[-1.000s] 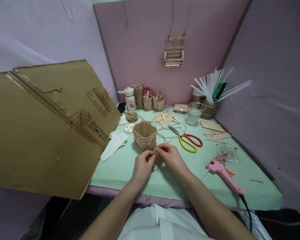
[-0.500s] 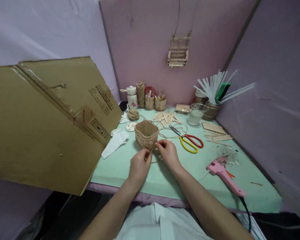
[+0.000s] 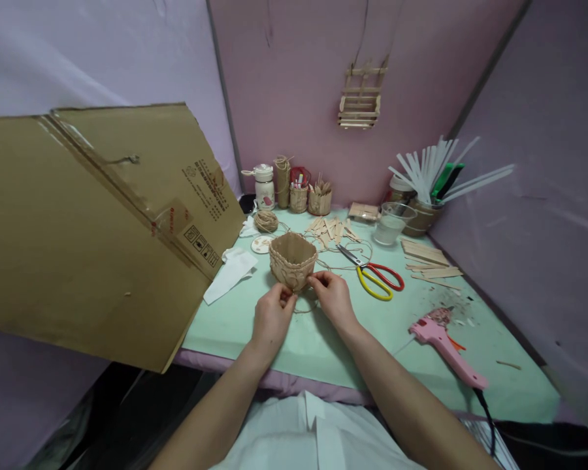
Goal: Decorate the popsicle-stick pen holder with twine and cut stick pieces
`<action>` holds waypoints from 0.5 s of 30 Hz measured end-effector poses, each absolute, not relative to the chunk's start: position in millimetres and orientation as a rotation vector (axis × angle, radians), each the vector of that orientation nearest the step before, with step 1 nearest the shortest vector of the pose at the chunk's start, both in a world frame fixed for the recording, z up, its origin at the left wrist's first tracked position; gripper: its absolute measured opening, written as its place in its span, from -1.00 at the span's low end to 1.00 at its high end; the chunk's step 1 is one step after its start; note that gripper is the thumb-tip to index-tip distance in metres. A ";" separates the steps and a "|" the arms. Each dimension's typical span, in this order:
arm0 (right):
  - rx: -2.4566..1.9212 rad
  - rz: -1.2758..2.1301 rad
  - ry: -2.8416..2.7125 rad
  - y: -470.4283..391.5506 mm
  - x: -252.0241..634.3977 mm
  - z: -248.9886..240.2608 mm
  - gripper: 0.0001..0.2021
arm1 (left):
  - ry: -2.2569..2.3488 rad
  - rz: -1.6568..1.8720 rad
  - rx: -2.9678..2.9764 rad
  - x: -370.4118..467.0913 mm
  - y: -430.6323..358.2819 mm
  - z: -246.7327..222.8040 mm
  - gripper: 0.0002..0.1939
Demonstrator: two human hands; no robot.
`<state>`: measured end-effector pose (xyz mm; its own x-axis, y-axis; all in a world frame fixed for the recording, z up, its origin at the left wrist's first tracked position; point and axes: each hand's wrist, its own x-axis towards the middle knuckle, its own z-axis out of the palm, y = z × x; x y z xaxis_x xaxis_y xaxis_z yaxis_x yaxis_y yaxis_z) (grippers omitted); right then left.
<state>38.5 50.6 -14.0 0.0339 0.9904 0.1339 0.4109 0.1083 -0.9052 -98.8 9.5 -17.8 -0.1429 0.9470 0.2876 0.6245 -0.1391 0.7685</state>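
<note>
A small tan box-shaped pot [image 3: 293,261] with a braided rim and raised trim stands on the table, its mouth facing up. At its front lower edge, my left hand [image 3: 274,316] is closed in a pinch on a thin strand of twine [image 3: 306,311]. Just to the right, my right hand [image 3: 332,297] also pinches, its fingertips against the pot's lower right side. The twine hangs in a loose loop below the fingers. What lies between the right fingertips is partly hidden, but the strand runs toward them.
Red-and-yellow scissors [image 3: 377,277] lie right of the pot. A pink glue gun [image 3: 445,349] rests at the front right. Wooden sticks [image 3: 333,230], a twine ball [image 3: 266,221] and a clear cup [image 3: 391,225] are behind. A large cardboard sheet [image 3: 127,248] leans at left.
My left hand has moved up to the pot's lower edge, and the strand between my hands lies closer against it. The whole view has shifted slightly.
</note>
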 end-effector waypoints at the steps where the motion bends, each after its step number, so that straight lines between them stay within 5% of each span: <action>1: -1.435 0.841 -1.517 50.7 38.4 -14.4 -0.77 | 1.762 1.185 1.754 -98.9 9.8 -17.9 -0.93; 15: -1.363 0.847 -1.486 50.0 38.1 -20.8 -0.79 | 1.845 1.191 1.762 -98.8 11.6 -16.9 -0.89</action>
<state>38.1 50.0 -20.8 0.0349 0.9842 0.1738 0.3523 0.1506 -0.9237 -98.8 11.6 -16.9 -0.1848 0.9340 0.3059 0.6632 -0.1112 0.7402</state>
